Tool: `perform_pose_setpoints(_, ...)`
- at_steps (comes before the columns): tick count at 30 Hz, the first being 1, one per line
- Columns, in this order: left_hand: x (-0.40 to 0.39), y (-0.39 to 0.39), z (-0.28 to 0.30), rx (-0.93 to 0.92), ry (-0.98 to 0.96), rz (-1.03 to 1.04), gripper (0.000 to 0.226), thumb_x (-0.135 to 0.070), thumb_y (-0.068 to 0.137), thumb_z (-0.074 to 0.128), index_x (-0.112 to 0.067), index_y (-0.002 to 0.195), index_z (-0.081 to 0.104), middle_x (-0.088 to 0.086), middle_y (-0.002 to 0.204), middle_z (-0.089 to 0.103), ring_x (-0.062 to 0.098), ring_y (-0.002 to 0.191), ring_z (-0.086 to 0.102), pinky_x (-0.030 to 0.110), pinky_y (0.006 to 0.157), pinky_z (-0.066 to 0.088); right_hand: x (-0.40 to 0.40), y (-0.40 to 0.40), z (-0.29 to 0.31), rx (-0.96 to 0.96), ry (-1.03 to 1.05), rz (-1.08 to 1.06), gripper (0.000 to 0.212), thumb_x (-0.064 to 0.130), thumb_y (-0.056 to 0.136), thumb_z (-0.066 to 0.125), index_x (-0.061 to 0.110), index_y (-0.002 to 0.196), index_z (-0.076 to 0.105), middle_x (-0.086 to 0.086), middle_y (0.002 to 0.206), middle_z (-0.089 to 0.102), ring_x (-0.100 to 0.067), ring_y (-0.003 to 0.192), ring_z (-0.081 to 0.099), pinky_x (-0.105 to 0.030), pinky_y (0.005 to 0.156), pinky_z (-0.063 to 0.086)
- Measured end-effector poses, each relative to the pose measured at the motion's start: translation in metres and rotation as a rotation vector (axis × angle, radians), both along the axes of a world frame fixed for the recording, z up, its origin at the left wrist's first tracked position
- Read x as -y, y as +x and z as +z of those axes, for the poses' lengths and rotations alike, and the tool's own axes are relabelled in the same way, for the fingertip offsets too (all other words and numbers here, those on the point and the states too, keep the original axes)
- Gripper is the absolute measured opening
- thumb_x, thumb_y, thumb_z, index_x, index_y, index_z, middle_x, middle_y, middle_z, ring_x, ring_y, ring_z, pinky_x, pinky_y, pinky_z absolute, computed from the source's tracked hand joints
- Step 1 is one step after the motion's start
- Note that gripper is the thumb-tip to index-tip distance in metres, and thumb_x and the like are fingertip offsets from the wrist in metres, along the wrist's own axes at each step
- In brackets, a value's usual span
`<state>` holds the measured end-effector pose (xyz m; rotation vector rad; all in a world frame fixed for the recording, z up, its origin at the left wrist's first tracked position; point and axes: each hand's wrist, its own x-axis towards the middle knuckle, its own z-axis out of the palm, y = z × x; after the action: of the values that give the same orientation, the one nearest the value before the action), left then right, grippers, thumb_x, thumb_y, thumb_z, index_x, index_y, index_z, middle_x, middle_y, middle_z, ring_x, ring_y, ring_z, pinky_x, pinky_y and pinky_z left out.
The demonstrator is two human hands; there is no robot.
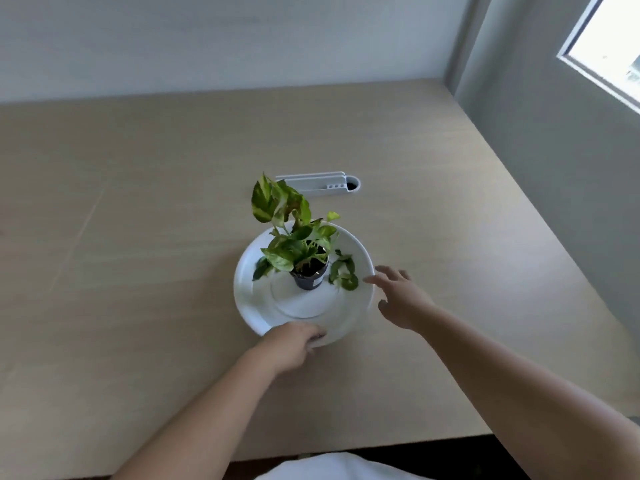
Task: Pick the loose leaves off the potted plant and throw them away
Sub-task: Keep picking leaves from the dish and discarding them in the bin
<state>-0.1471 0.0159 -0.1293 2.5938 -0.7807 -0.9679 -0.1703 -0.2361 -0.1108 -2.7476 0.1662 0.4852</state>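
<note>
On the white plate (249,299), right of the potted plant (304,261): loose leaves (343,275) (another dark one (261,268) lies left) | right hand (401,299) nearer, just right of them, grip spread open, empty | left hand (294,341) grips plate's near rim | worktop (138,237).

- No text, brand, number or sign is legible anywhere in the view.
- Pot (309,276): a small pale label (317,282) sits on its dark side wall; any print on it is too small and blurred to read.
- White holder (320,186) on the tabletop (138,237): plain surface, with a row of small holes and no marking.
</note>
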Motion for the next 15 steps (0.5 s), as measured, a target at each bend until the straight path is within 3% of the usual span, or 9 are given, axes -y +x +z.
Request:
perform_pose_setpoints(3,-0.033,0.019,-0.002,0.051,0.018,-0.058,0.044,-0.011,0.089,0.050,-0.037,0.124,0.057,-0.010,0.127,0.061,0.021,0.117,0.055,0.033,0.098,0.044,-0.004,0.012,-0.004,-0.018,-0.201,0.193,0.059,0.019,0.087,0.049,0.043,0.140,0.037,0.009,0.160,0.014,-0.025,0.144,0.012,-0.039,0.115,0.015)
perform_pose_setpoints(5,-0.056,0.035,-0.005,0.127,0.036,-0.039,0.054,-0.002,0.083,0.044,-0.042,0.115,0.059,-0.014,0.118,0.065,0.019,0.113,0.056,0.031,0.101,0.039,-0.009,0.016,-0.008,0.036,-0.256,0.275,0.053,0.023,0.090,0.050,0.044,0.138,0.041,0.010,0.159,0.020,-0.025,0.145,0.014,-0.040,0.116,0.013)
perform_pose_setpoints(7,-0.070,0.051,-0.005,0.229,0.081,-0.001,0.059,0.002,0.080,0.041,-0.043,0.113,0.060,-0.011,0.116,0.063,0.021,0.116,0.051,0.033,0.104,0.029,-0.016,0.017,-0.011,0.124,-0.282,0.342,0.046,0.029,0.088,0.058,0.045,0.130,0.051,0.008,0.150,0.039,-0.026,0.140,0.031,-0.043,0.113,0.023)
perform_pose_setpoints(10,-0.082,0.073,-0.001,0.310,0.170,0.099,0.057,0.001,0.084,0.042,-0.042,0.115,0.061,-0.005,0.131,0.054,0.026,0.134,0.036,0.041,0.111,0.022,-0.033,0.019,-0.021,0.262,-0.218,0.372,0.039,0.029,0.072,0.078,0.045,0.105,0.068,0.007,0.111,0.068,-0.027,0.105,0.064,-0.041,0.090,0.050)
perform_pose_setpoints(13,-0.082,0.083,0.003,0.337,0.275,0.103,0.051,-0.002,0.086,0.043,-0.034,0.123,0.057,-0.006,0.142,0.047,0.023,0.148,0.016,0.052,0.119,0.005,-0.052,0.022,-0.023,0.315,-0.158,0.394,0.039,0.029,0.060,0.085,0.045,0.093,0.071,0.010,0.089,0.068,-0.023,0.084,0.067,-0.034,0.071,0.059)
perform_pose_setpoints(15,-0.073,0.080,0.003,0.301,0.274,0.078,0.046,-0.010,0.087,0.048,-0.033,0.126,0.054,-0.005,0.141,0.045,0.024,0.147,0.016,0.058,0.117,0.003,-0.063,0.028,-0.022,0.314,-0.129,0.420,0.040,0.028,0.058,0.087,0.041,0.092,0.072,0.008,0.087,0.068,-0.024,0.079,0.065,-0.033,0.064,0.059)
